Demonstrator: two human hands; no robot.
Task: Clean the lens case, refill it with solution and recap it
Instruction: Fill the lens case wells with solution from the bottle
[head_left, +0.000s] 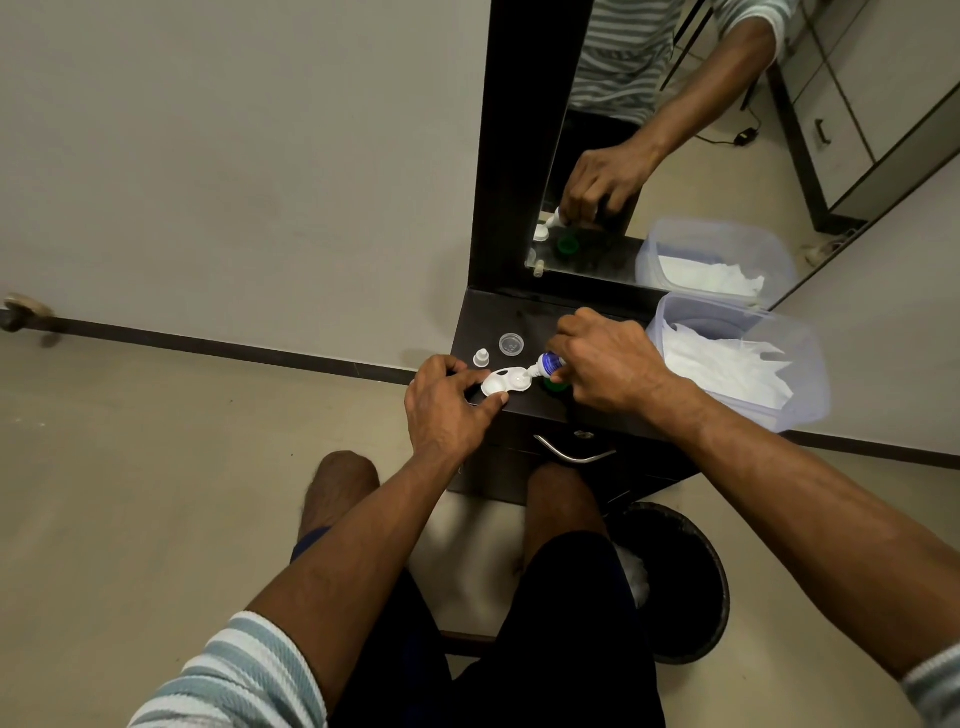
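Head view: the left hand (447, 402) pins the white lens case (505, 383) on the dark cabinet top (524, 317), fingers clamped on its edges, steadying it while the right hand (605, 358), fingers wrapped round the solution bottle (545, 365), tips its nozzle into 1 well.

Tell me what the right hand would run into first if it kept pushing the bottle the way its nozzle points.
The right hand aims the solution bottle down-left, so its nozzle would probably meet the open well of the lens case first; depth is unclear.
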